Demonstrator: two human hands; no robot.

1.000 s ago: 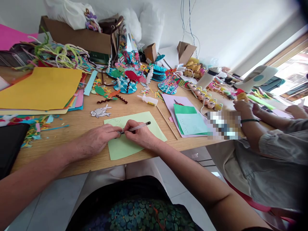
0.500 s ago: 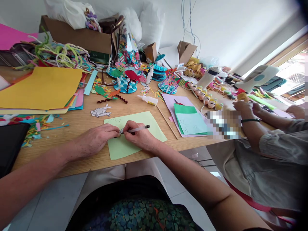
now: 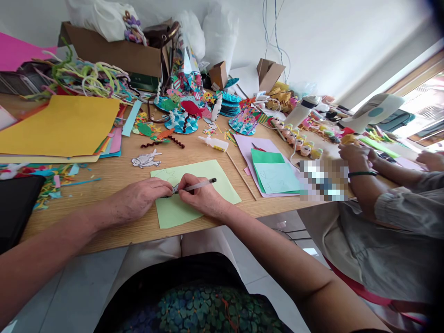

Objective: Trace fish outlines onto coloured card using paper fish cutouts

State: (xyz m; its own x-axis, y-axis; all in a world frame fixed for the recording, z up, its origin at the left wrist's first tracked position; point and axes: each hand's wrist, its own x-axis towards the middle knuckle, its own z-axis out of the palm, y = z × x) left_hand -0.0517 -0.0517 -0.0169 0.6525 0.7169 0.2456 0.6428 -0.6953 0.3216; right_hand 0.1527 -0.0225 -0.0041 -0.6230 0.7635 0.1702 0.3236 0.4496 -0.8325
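Observation:
A pale green sheet of paper lies on the wooden table in front of me, with faint outlines drawn near its top left. My right hand grips a gel pen with a clear barrel and dark end, its tip low over the sheet. Beside it, my left hand presses its closed fingertips down on a small paper cut-out; most of that piece is covered by my fingers. White fish-shaped paper cut-outs rest on the table beyond my left hand.
A glue bottle and a thin wooden stick lie past the sheet. Green papers sit to the right, a yellow stack to the left. Blue fish crafts stand behind. A co-worker's hands are at the right.
My hands stay almost in place, the pen still over the same spot. The whole view shifts only very slightly.

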